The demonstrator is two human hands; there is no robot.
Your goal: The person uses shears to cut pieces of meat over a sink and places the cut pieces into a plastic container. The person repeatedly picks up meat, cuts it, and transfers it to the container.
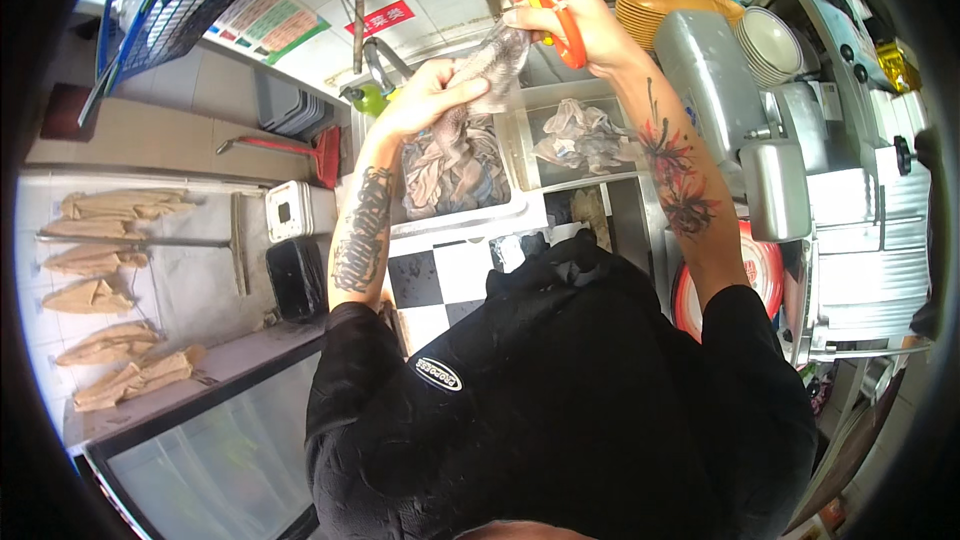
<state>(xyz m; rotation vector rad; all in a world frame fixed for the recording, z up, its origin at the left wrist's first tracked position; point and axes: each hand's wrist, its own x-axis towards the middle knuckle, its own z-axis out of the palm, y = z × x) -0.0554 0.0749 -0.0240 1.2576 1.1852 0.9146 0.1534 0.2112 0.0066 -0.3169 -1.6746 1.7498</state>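
Note:
A wet, greyish cloth (491, 71) is stretched between my two hands above a sink basin. My left hand (435, 94) grips its lower part, thumb on top. With my right hand (562, 15) I pinch its upper end between thumb and finger, while a tool with orange and yellow handles (562, 37), seemingly scissors, hangs on that same hand; its blades are hard to make out. Below the cloth, the left basin holds a heap of wet brown-grey rags (457, 172). Another pile of rags (581, 135) lies in the basin to the right.
A tap (375, 64) and a green bottle (367, 99) stand behind the left basin. Stacked wooden-coloured plates (660, 7), white bowls (769, 45) and a metal container (709, 82) are close to my right forearm. A blue basket (176, 11) is at upper left.

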